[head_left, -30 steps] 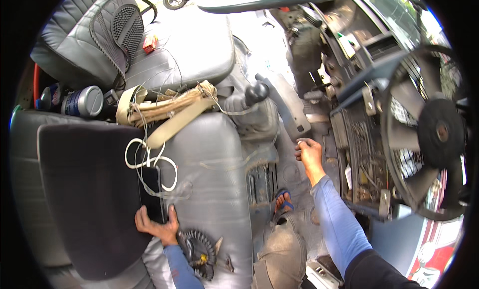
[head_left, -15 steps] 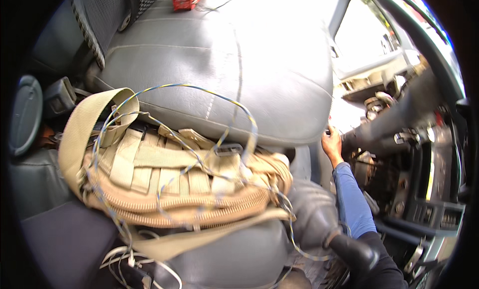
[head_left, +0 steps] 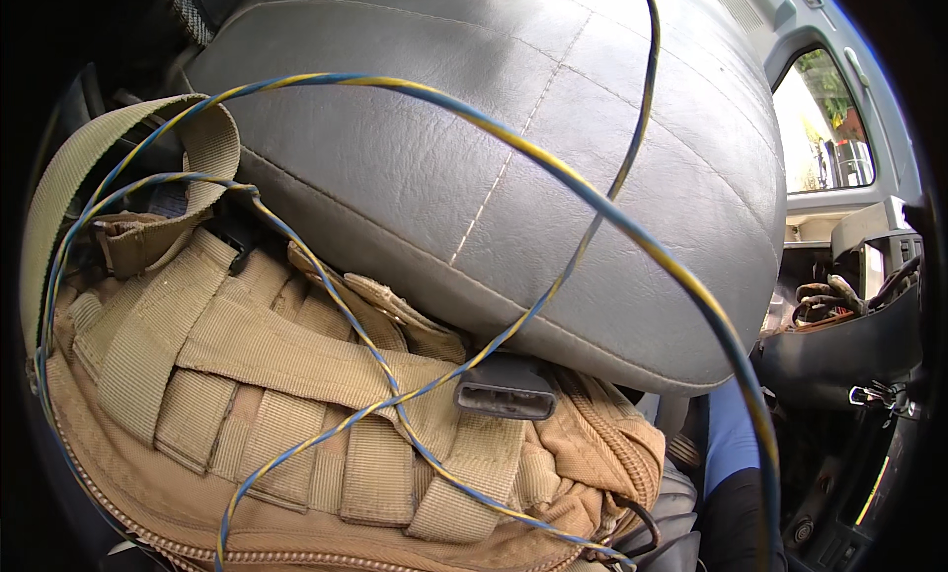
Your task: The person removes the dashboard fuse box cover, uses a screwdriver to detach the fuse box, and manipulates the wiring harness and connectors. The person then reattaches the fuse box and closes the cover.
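My right forearm in a blue sleeve (head_left: 731, 436) reaches up at the lower right and passes behind the edge of a grey padded seat (head_left: 632, 305). That edge hides the hand, so its fingers and anything in them cannot be seen. My left hand is out of the picture. A tan webbed bag (head_left: 286, 434) with a long zip lies against the seat's near side. Over it loops a twisted blue-and-yellow wire (head_left: 513, 142), crossing itself above the bag and running over the seat. A black plastic buckle (head_left: 506, 388) sits on the bag's upper edge.
A tan strap loop (head_left: 74, 162) stands up at the bag's left end. To the right is a dark dashboard (head_left: 834, 360) with a tray of cables (head_left: 829, 293). Beyond the seat, a vehicle window (head_left: 825, 122) shows daylight.
The view has moved closer to the bag and seat, which now look larger. My right hand, visible before at the seat's right edge, has gone behind it. The red box has left the picture.
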`<state>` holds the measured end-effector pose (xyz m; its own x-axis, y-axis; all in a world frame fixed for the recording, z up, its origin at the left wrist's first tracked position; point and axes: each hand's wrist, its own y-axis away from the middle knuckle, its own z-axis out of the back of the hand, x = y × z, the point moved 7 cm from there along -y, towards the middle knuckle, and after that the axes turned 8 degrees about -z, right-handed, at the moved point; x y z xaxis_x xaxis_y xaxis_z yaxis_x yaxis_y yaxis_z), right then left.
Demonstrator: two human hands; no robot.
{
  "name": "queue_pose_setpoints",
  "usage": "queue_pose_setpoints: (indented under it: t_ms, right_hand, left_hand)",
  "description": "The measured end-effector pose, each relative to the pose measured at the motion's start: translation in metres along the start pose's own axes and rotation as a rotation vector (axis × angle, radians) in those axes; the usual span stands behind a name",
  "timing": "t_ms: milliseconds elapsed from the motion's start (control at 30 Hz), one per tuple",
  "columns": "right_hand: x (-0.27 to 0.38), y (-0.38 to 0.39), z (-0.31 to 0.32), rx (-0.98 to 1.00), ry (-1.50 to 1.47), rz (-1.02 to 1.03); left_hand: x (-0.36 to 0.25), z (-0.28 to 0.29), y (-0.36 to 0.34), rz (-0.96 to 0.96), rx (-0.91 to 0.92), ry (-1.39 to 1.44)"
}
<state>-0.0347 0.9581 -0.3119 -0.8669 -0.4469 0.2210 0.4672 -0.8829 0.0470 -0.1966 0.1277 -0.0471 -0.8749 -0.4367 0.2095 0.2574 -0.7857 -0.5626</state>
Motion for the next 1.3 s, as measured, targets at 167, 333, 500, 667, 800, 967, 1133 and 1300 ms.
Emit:
queue_pose_setpoints:
  t_ms: [167,333,500,667,800,967,1133,1300]
  right_hand:
    - [0.000,-0.014,-0.008,-0.007,-0.062,-0.024]
    - [0.001,-0.023,-0.006,-0.029,-0.108,-0.047]
    - [-0.008,-0.034,-0.001,-0.054,-0.157,-0.081]
    - [-0.004,-0.049,-0.001,-0.064,-0.218,-0.098]
    - [-0.012,-0.058,0.003,-0.095,-0.265,-0.137]
    - [-0.009,-0.068,0.000,-0.127,-0.418,-0.191]
    - [-0.045,-0.038,0.019,-0.245,-0.791,-0.341]
    - [-0.030,0.060,0.036,-0.348,-1.281,-0.572]
  left_hand:
    - [-0.008,0.000,-0.004,-0.004,0.017,-0.014]
    - [-0.014,-0.001,-0.004,0.000,0.020,-0.024]
    - [-0.009,-0.006,-0.008,-0.014,0.028,-0.016]
    - [-0.013,-0.003,-0.009,-0.006,0.048,-0.039]
    - [-0.013,-0.004,-0.010,-0.006,0.041,-0.042]
    - [-0.010,0.002,-0.007,0.014,0.038,-0.059]
    - [0.005,-0.016,-0.009,0.022,-0.004,-0.016]
    - [0.010,0.006,-0.004,0.090,-0.020,0.005]
